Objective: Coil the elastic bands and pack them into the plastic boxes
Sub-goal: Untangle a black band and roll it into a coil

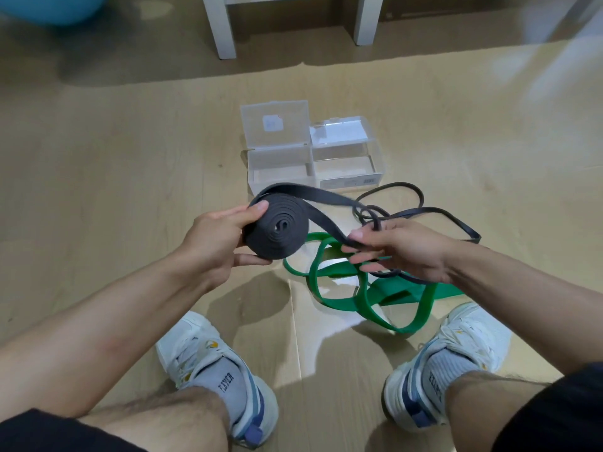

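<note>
My left hand (218,237) grips a tight coil of dark grey elastic band (277,228), held up above the floor. Its loose tail runs right to my right hand (396,247), which pinches the strap between thumb and fingers. The rest of the grey band trails in loops on the floor behind my right hand. A green elastic band (336,300) lies uncoiled in loops on the floor below both hands. Two clear plastic boxes stand open side by side beyond the coil: the left box (277,166) and the right box (347,164), both with lids up and nothing inside.
I squat on a sheet of brown cardboard (163,158) on the floor, with my two white shoes at the bottom. A white table's legs (223,26) stand at the back. A blue round object (52,6) is at the far left corner.
</note>
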A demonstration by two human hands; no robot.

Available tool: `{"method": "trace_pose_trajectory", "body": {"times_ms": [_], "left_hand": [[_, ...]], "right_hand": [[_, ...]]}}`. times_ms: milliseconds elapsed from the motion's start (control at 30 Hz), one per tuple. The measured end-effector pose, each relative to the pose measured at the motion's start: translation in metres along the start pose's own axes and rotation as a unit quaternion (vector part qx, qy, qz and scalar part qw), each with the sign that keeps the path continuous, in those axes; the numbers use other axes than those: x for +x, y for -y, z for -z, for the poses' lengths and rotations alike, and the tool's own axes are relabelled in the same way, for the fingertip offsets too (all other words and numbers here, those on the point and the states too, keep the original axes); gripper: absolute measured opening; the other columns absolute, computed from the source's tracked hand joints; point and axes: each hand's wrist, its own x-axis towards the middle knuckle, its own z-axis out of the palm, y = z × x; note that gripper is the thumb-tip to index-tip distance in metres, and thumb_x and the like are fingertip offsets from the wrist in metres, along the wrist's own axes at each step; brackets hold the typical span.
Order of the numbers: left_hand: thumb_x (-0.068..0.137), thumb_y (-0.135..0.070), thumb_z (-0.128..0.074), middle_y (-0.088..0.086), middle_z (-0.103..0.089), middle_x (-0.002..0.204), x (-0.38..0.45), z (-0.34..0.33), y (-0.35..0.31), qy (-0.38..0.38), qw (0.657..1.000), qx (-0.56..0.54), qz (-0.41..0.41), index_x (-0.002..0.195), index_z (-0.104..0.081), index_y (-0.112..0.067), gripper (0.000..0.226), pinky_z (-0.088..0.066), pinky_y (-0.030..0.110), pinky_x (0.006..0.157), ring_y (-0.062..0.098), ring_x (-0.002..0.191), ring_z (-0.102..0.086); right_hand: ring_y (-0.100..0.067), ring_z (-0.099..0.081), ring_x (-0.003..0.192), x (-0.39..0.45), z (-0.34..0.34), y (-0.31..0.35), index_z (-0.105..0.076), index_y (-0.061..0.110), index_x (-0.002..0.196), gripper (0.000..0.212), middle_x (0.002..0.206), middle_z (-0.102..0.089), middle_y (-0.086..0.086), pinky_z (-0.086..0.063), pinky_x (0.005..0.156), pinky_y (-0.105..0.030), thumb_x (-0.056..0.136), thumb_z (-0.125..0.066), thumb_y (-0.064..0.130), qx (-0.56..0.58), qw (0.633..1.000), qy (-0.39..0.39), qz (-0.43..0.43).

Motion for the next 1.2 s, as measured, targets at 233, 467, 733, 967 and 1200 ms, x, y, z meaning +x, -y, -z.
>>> {"method": "trace_pose_trajectory", "body": {"times_ms": [233,467,733,967,1200], "left_hand": [[0.087,-0.023,-0.079,0.005,-0.075,0.100,0.005,0.003,0.005,-0.046,0.998,-0.031,0.024,0.115,-0.072,-0.004,0.034,-0.063,0.051,0.061,0.029,0.092,-0.073],[0.086,-0.022,-0.080,0.007,-0.074,0.100,0.004,0.001,0.006,-0.038,0.999,-0.021,0.026,0.120,-0.069,-0.001,0.041,-0.063,0.050,0.061,0.030,0.094,-0.073],[0.084,-0.025,-0.081,0.011,-0.077,0.109,0.000,-0.005,0.012,0.006,0.999,0.035,0.019,0.113,-0.074,-0.006,0.036,-0.063,0.047,0.065,0.029,0.101,-0.073],[0.084,-0.029,-0.081,0.006,-0.080,0.097,-0.006,-0.006,0.008,0.054,0.984,0.161,-0.046,0.100,-0.082,-0.020,0.019,-0.064,0.050,0.068,0.028,0.098,-0.073],[0.088,-0.026,-0.076,0.006,-0.079,0.102,-0.015,-0.009,-0.001,0.147,0.969,0.185,-0.068,0.107,-0.080,-0.017,0.021,-0.064,0.047,0.071,0.022,0.098,-0.074]], "right_hand": [[-0.025,-0.061,0.122,0.004,0.011,0.010,-0.067,0.013,0.104,0.018,0.120,-0.069,-0.008,-0.051,0.103,-0.044,0.100,-0.056,0.026,0.198,0.977,-0.039,0.071],[-0.015,-0.070,0.112,0.003,0.004,0.006,-0.066,0.017,0.126,0.047,0.123,-0.072,0.003,-0.058,0.089,-0.030,0.080,-0.076,0.015,0.005,0.993,-0.012,0.116],[-0.006,-0.060,0.117,0.012,-0.014,-0.004,-0.059,0.034,0.125,0.057,0.129,-0.061,0.015,-0.054,0.098,-0.032,0.076,-0.087,0.028,-0.270,0.955,-0.068,0.100],[-0.020,-0.055,0.130,0.014,-0.011,-0.004,-0.029,0.032,0.154,0.083,0.156,-0.043,0.001,-0.046,0.103,-0.028,0.088,-0.076,0.014,-0.316,0.924,-0.180,0.115],[-0.017,-0.060,0.120,0.018,-0.005,-0.007,-0.067,0.039,0.117,0.037,0.133,-0.063,0.009,-0.046,0.107,-0.038,0.085,-0.080,0.026,-0.399,0.908,-0.081,0.095]]}}
